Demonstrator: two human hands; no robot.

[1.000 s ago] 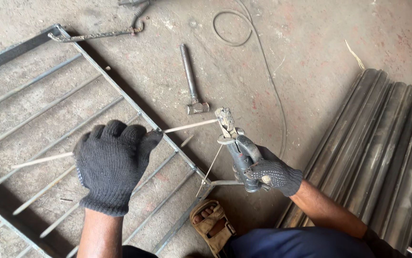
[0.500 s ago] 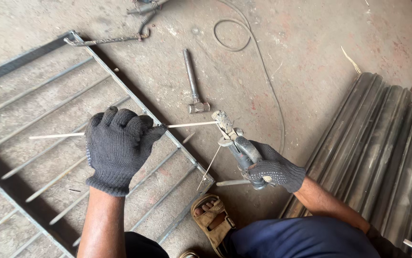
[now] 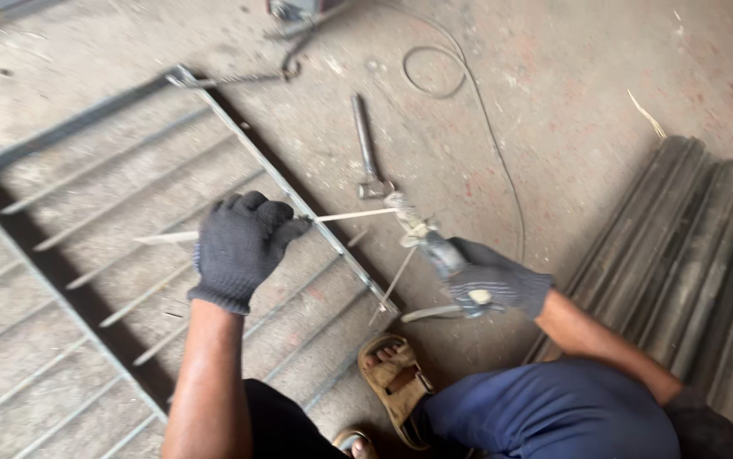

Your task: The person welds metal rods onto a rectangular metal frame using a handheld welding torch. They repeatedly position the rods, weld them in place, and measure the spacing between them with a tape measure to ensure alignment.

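Beside metal grille (image 3: 86, 255): hammer (image 3: 366, 149), cable loop (image 3: 434, 72), pipes (image 3: 706, 280) rt.

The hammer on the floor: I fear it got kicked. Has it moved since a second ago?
No. The hammer lies the same way beside the metal frame; only the camera shifted.

1. Even, soft daylight fills the frame; nothing is dim and there is no glare.
2. Shadows are faint and short, darkest under the metal grille (image 3: 128, 255) at left.
3. Motion blur smears the whole frame, strongest in the upper left and along the right edge.
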